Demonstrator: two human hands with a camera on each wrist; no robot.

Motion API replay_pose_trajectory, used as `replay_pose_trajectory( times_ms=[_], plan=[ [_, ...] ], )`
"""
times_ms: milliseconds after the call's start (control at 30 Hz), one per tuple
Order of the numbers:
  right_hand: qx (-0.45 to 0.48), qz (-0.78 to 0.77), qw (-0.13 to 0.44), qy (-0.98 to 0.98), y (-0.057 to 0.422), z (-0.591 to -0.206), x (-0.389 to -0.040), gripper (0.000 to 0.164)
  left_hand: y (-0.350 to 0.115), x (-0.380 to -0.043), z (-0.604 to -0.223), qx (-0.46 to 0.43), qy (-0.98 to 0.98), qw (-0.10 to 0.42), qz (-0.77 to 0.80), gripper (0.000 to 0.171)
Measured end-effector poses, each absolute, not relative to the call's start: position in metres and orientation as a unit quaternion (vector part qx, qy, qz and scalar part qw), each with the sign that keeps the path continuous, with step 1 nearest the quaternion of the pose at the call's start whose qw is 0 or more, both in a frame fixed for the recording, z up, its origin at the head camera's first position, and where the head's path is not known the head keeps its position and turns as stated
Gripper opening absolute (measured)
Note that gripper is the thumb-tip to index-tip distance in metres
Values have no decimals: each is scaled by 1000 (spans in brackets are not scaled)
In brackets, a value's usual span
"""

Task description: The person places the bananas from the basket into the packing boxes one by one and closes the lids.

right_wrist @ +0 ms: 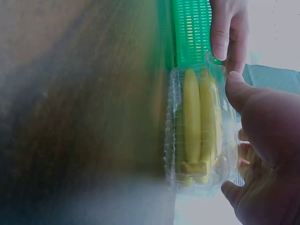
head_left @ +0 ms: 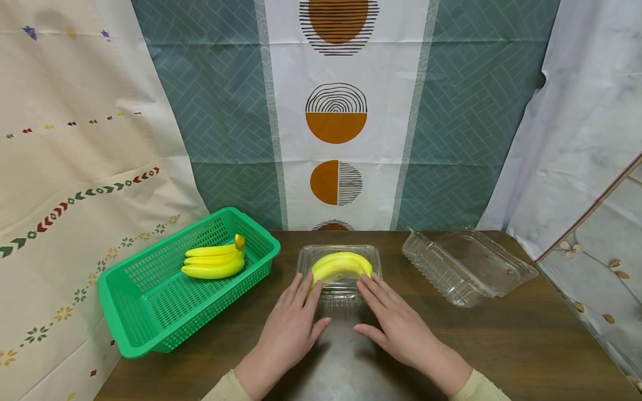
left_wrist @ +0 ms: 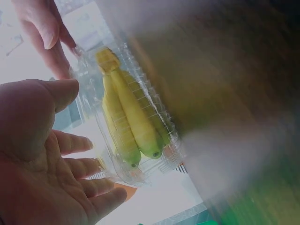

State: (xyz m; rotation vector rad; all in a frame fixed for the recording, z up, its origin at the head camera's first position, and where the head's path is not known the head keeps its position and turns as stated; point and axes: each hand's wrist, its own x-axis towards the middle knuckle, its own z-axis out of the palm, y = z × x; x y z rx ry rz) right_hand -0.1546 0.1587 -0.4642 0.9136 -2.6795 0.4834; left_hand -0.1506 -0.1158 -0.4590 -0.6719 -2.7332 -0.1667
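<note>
A clear plastic clamshell box (head_left: 338, 296) stands on the table in front of me, with a bunch of yellow bananas (head_left: 343, 260) inside. The wrist views show the box from its ends, the bananas (left_wrist: 133, 115) lying behind its ribbed wall. At the box's front left corner are the fingertips of my left hand (head_left: 293, 323), fingers straight and thumb out to the side. My right hand (head_left: 398, 326) mirrors it at the front right corner, its fingers (right_wrist: 243, 154) extended along the top side of the box. Neither hand curls round anything.
To the left, a green perforated basket (head_left: 188, 333) holds another bunch of bananas (head_left: 213, 263). A second clear clamshell box (head_left: 451, 273) lies unfolded at the right rear of the brown table (head_left: 501, 345). Patterned cloth (head_left: 230, 111) hangs behind the table.
</note>
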Motion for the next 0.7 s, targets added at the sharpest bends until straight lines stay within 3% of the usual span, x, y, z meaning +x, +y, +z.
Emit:
replay_pose_trajectory(
  times_ms=[700],
  plan=[
    [331, 160, 121, -922, 156, -463, -182, 88, -117, -171, -458, -219, -961, 149, -83, 75]
  ],
)
